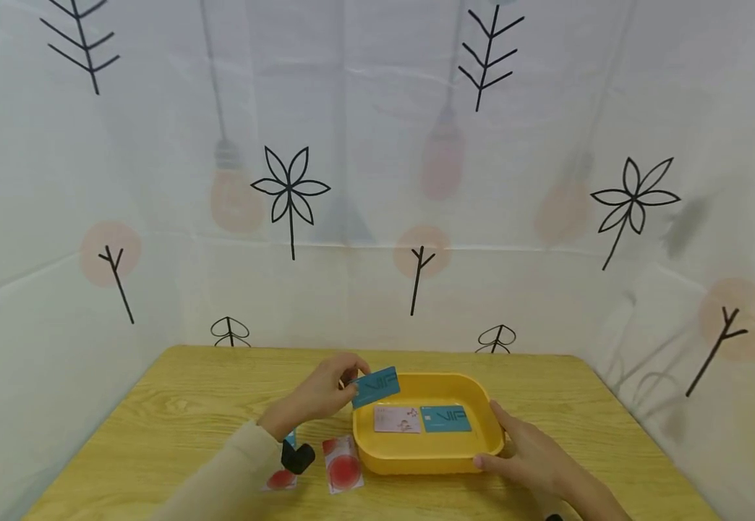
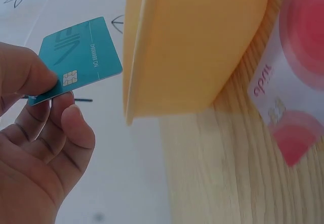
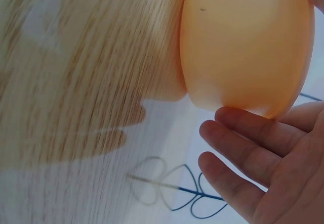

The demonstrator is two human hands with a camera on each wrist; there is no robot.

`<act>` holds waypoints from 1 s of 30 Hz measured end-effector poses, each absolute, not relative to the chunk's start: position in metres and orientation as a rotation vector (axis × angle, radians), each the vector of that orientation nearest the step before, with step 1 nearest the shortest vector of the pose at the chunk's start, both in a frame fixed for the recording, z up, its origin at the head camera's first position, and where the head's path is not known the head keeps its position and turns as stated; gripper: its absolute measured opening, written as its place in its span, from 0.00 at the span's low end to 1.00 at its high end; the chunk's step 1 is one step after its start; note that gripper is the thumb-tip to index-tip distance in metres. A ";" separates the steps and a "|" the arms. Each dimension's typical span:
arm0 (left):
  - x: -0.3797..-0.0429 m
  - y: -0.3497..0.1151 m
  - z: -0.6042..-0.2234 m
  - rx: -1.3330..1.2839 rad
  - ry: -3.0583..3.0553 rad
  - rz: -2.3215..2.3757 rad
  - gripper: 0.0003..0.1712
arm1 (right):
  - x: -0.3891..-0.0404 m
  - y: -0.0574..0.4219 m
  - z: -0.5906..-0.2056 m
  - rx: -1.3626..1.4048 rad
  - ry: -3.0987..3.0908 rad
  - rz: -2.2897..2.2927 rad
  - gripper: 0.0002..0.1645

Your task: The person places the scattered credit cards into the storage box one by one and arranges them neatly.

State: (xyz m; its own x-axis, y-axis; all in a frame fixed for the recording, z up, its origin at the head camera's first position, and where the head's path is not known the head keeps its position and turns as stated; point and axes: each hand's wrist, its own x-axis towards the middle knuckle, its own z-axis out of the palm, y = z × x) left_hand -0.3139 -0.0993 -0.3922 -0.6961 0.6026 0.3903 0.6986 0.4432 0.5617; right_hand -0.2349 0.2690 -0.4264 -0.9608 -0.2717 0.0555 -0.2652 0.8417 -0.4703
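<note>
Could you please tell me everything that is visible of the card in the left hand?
The card is a thin teal rectangle with rounded corners, apparently plastic. It bears a small chip, large dark letters that seem to read VIP, and a pale number line beginning NO. The left hand pinches it at the chip end, tilted in the air by the left side of the yellow tray. Whether card and tray touch is unclear.

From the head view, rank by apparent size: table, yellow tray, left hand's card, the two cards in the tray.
1. Table
2. Yellow tray
3. Unranked, too alike: held teal card, teal card in the tray, pink card
</note>
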 end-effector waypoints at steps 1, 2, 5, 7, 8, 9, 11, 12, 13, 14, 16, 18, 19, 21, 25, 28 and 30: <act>-0.314 -0.097 -0.393 -1.169 -2.552 -1.092 0.15 | -0.235 0.269 -0.426 -0.442 3.006 -0.763 0.64; -0.313 -0.094 -0.394 -1.179 -2.552 -1.089 0.15 | -0.235 0.269 -0.426 -0.444 3.009 -0.763 0.64; -0.314 -0.085 -0.397 -1.219 -2.549 -1.094 0.16 | -0.235 0.269 -0.427 -0.449 3.011 -0.764 0.64; -0.313 -0.080 -0.399 -1.240 -2.550 -1.104 0.16 | -0.235 0.269 -0.428 -0.450 3.009 -0.765 0.64; -0.313 -0.077 -0.400 -1.248 -2.551 -1.104 0.16 | -0.236 0.269 -0.428 -0.449 3.006 -0.765 0.64; -0.312 -0.074 -0.400 -1.252 -2.555 -1.112 0.16 | -0.236 0.269 -0.428 -0.448 3.006 -0.764 0.64; -0.312 -0.068 -0.402 -1.259 -2.563 -1.118 0.16 | -0.237 0.269 -0.429 -0.447 3.002 -0.765 0.64; -0.311 -0.065 -0.402 -1.264 -2.567 -1.123 0.16 | -0.237 0.269 -0.429 -0.448 3.004 -0.765 0.64; -0.311 -0.062 -0.403 -1.271 -2.571 -1.125 0.16 | -0.237 0.269 -0.429 -0.447 3.004 -0.766 0.64; -0.310 -0.060 -0.404 -1.280 -2.572 -1.131 0.16 | -0.237 0.270 -0.429 -0.450 3.004 -0.766 0.64; -0.310 -0.055 -0.405 -1.294 -2.583 -1.144 0.16 | -0.238 0.270 -0.429 -0.451 3.003 -0.765 0.65; -0.308 -0.050 -0.406 -1.304 -2.593 -1.144 0.15 | -0.237 0.270 -0.429 -0.449 3.000 -0.769 0.65; -0.308 -0.048 -0.407 -1.309 -2.593 -1.141 0.15 | -0.237 0.270 -0.429 -0.448 2.997 -0.771 0.65; -0.306 -0.044 -0.408 -1.320 -2.591 -1.146 0.15 | -0.237 0.270 -0.429 -0.443 2.990 -0.776 0.65; -0.305 -0.037 -0.411 -1.354 -2.570 -1.165 0.14 | -0.237 0.270 -0.429 -0.442 2.987 -0.784 0.65; -0.304 -0.032 -0.413 -1.362 -2.587 -1.186 0.14 | -0.237 0.270 -0.429 -0.447 2.990 -0.786 0.65; -0.304 -0.029 -0.413 -1.355 -2.609 -1.190 0.14 | -0.238 0.270 -0.429 -0.454 2.992 -0.787 0.65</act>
